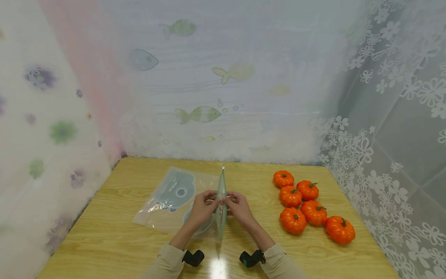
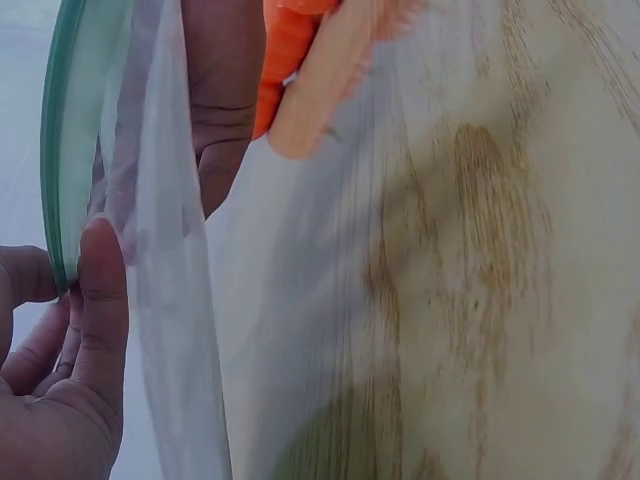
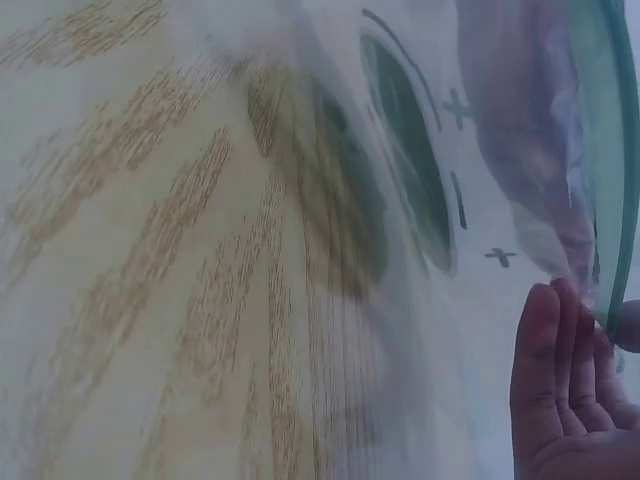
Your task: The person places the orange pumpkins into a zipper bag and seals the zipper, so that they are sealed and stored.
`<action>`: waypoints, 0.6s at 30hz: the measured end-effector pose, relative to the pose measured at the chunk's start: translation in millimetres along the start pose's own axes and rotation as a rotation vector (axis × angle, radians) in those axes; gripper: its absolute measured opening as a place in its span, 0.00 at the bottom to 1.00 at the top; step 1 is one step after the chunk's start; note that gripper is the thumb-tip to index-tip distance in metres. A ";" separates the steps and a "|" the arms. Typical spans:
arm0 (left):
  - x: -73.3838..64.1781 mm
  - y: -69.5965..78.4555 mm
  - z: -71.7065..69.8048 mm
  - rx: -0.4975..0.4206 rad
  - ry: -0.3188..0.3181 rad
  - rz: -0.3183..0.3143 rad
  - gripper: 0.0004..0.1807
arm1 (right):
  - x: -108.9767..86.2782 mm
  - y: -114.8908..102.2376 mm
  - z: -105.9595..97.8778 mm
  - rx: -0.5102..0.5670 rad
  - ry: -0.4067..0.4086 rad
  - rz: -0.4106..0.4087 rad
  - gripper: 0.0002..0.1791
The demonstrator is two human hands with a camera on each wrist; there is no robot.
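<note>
A clear plastic zip bag (image 1: pixel 222 179) with a green zip edge stands on its side between my two hands, so the head view sees it edge-on, slightly parted. My left hand (image 1: pixel 204 207) pinches its edge from the left, and my right hand (image 1: pixel 239 209) pinches it from the right. In the left wrist view, thumb and fingers of the left hand (image 2: pixel 75 370) grip the green strip. In the right wrist view, the right hand (image 3: pixel 570 400) holds the strip's lower end; dark printed marks show on the film.
Another clear bag (image 1: pixel 175 190) with a blue animal print lies flat on the wooden table (image 1: pixel 104 201), left of my hands. Several orange pumpkins (image 1: pixel 293 220) with green stems are grouped on the right. A patterned curtain (image 1: pixel 223 89) hangs behind the table.
</note>
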State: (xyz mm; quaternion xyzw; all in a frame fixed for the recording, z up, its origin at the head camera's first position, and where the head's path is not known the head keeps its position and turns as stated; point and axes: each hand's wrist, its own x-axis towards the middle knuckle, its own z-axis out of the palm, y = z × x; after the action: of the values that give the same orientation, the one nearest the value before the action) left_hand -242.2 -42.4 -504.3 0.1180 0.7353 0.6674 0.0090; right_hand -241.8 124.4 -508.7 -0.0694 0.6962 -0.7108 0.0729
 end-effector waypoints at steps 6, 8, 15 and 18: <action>0.6 0.1 -2.1 0.014 -0.008 -0.009 0.12 | -0.1 -0.7 0.3 0.001 0.000 -0.032 0.15; 0.3 1.6 -3.1 0.001 -0.013 -0.015 0.12 | -0.6 -1.0 0.8 -0.005 0.006 -0.048 0.14; -0.2 8.4 -7.1 -0.059 -0.042 -0.032 0.11 | -1.5 -6.0 2.2 -0.004 0.014 -0.068 0.13; -1.5 11.6 -9.6 -0.065 -0.040 -0.030 0.12 | -1.5 -8.4 2.4 0.009 0.013 -0.068 0.14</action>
State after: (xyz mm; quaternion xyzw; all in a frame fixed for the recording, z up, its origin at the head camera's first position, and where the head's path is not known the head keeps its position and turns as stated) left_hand -240.6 -51.2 -492.0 0.1200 0.7147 0.6881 0.0376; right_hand -239.9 122.5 -500.3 -0.0880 0.6908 -0.7163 0.0444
